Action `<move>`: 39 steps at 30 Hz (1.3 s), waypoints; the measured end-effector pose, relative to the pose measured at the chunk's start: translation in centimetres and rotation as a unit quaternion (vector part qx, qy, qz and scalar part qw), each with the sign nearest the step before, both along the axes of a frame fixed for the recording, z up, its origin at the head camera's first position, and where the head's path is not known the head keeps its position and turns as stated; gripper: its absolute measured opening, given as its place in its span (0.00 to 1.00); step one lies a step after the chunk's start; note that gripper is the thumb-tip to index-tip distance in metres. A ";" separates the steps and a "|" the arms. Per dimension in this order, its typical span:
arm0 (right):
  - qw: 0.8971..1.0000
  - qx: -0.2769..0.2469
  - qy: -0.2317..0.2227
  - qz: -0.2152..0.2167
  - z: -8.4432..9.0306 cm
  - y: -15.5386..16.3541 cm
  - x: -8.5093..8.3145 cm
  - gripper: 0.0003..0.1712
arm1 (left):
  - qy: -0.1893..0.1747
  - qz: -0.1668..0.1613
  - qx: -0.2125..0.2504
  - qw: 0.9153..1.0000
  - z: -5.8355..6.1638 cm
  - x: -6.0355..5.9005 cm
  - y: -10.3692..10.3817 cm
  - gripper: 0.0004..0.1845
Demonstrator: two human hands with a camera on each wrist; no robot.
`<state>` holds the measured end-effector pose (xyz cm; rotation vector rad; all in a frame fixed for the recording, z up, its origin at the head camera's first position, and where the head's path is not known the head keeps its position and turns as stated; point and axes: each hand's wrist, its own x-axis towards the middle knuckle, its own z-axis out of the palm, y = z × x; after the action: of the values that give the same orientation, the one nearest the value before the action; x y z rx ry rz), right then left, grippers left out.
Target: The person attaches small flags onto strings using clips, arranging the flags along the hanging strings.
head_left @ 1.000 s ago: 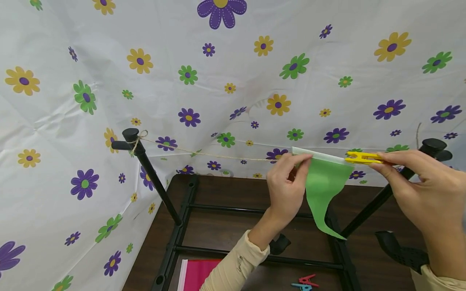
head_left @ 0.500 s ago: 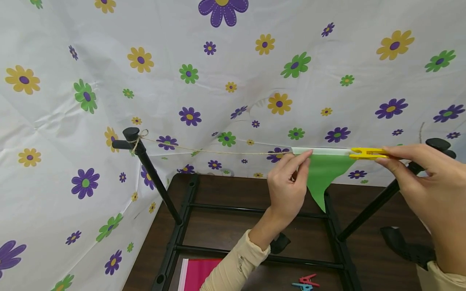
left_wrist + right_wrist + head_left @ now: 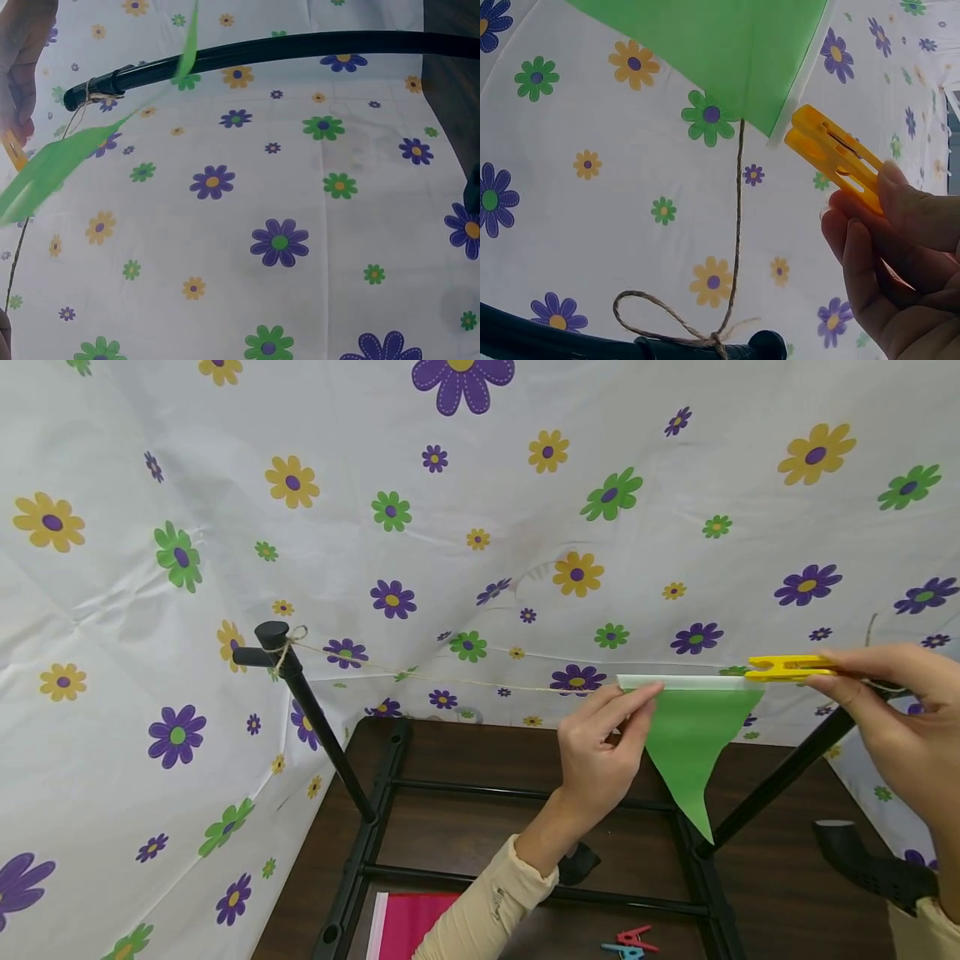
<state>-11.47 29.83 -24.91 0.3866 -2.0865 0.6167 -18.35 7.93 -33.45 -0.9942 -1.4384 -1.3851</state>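
Left hand (image 3: 600, 743) pinches the top left corner of a green pennant (image 3: 697, 718) with a white strip (image 3: 697, 682) along its upper edge. The pennant hangs point down, level with the string of twine (image 3: 465, 681). Right hand (image 3: 900, 718) holds a yellow clothespin (image 3: 836, 157) between thumb and fingers by its handle end. The clothespin's tips are right at the pennant's top right corner, as the right wrist view shows. Only a sliver of the left hand (image 3: 4, 337) appears in the left wrist view, at the lower left edge.
Twine is tied to a black post (image 3: 315, 727) at left and another black post (image 3: 787, 777) at right. Below lie the black frame bars (image 3: 525, 789), a pink pennant (image 3: 412, 918), a red clothespin (image 3: 636, 937) and a blue clothespin (image 3: 622, 952). A flowered sheet (image 3: 337, 552) hangs behind.
The right hand has moved right and up with the yellow clothespin. The left hand has shifted slightly right with the pennant, whose top edge went from slanted to level.
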 end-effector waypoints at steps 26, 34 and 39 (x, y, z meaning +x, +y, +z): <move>0.998 0.059 -0.023 -0.026 0.8 -0.9 -0.4 0.11 | -0.079 0.027 -0.011 0.996 -0.4 0.2 0.7 0.12; 0.994 0.103 -0.031 -0.035 1.6 -0.7 -1.1 0.11 | -0.077 0.028 -0.015 0.996 -0.6 -0.1 0.6 0.12; 0.991 0.133 -0.019 -0.029 1.7 -0.7 -1.3 0.33 | -0.074 0.029 -0.023 0.997 -0.6 -0.2 0.6 0.12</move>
<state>-12.80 29.12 -23.16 0.4660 -2.2148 0.3148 -18.55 8.53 -34.00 -0.8861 -1.6020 -1.4147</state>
